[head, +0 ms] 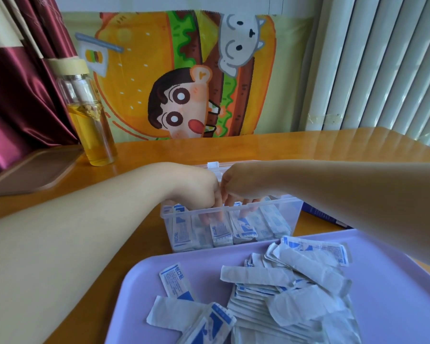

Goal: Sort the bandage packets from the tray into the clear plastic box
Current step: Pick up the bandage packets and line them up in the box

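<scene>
Wooden table [308, 145] before a burger-cartoon cloth [184, 70]. Far left, brown board [32, 170], then glass bottle [92, 120] of yellow liquid. Centre, left hand [196, 189] and right hand [241, 182] close together over the clear plastic box [291, 214], fingers [210, 217] dipped down among upright bandage packets [221, 234] inside; gripping or merely touching, impossible to tell. Nearer, purple tray [395, 281] with a loose packet heap [283, 294]. Further right, blue carton [325, 216] beside the box.

Two hands are showing, left hand [196, 189] and right hand [241, 182]; one clear plastic box [292, 214], one purple tray [395, 281] and one bottle [92, 120] are sitting; bandage packets [283, 289] are piling beyond counting.
</scene>
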A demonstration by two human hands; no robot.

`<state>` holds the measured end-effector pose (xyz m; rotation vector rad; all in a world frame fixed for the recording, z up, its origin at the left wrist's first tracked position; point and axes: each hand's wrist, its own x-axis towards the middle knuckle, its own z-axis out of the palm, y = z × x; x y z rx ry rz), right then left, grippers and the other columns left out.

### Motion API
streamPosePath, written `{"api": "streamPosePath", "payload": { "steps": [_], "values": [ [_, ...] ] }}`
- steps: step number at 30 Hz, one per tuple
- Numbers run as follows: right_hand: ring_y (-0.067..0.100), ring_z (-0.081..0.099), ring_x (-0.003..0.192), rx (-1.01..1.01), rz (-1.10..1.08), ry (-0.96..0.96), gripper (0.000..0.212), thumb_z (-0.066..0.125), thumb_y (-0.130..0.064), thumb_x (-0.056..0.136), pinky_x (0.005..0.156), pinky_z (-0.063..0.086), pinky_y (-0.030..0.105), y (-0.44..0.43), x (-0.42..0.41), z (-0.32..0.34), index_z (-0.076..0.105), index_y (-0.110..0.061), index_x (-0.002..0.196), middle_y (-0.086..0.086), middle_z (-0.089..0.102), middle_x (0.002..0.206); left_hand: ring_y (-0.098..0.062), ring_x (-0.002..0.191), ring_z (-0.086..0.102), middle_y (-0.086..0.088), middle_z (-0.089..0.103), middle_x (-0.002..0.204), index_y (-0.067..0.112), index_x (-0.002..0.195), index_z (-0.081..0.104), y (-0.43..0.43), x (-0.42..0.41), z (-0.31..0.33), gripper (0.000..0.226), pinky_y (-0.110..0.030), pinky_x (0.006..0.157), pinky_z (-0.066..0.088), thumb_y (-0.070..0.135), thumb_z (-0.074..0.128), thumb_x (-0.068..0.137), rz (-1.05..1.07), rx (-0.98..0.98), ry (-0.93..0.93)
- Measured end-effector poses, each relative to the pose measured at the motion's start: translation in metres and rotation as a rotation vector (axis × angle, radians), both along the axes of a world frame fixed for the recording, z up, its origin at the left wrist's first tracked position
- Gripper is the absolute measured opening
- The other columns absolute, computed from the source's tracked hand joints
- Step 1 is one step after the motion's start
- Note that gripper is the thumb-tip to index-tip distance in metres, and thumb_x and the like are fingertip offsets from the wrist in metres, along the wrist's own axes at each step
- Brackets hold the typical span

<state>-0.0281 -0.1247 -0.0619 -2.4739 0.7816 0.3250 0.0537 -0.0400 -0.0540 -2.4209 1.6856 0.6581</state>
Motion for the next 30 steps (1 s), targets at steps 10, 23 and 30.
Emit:
{"api": "streamPosePath", "payload": {
  "steps": [10,23,30],
  "values": [
    [0.001,0.059,0.073,-0.304,0.111,-0.619,0.015,0.053,-0.012,0.087,0.055,0.040,0.008,0.029,-0.077,0.031,0.061,-0.024,0.085,-0.007,0.068,0.090,-0.003,0.079,0.056,0.010,0.060,0.091,0.026,0.101,0.066,0.064,-0.028,0.024,0.031,-0.009,0.064,0.041,0.006,0.043,0.092,0.076,-0.853,-0.068],
    [0.007,0.053,0.107,-0.388,0.275,-0.245,0.034,0.061,-0.042,0.085,0.086,0.039,0.018,0.092,-0.173,-0.030,0.059,-0.037,0.118,-0.015,0.057,0.120,-0.011,0.100,0.049,0.006,0.055,0.115,0.025,0.125,0.050,0.159,-0.095,-0.049,0.053,-0.026,0.086,0.045,0.051,0.064,0.080,0.241,-0.213,-0.093],
    [0.012,0.049,0.114,-0.364,0.406,-0.276,0.042,0.064,-0.044,0.081,0.097,0.040,0.032,0.121,-0.159,-0.035,0.056,-0.035,0.121,-0.008,0.056,0.122,-0.017,0.077,0.048,0.001,0.056,0.089,0.020,0.093,0.055,0.152,-0.100,-0.044,0.028,-0.026,0.064,0.037,0.043,0.066,0.081,0.256,-0.100,-0.077]
  ]
}}
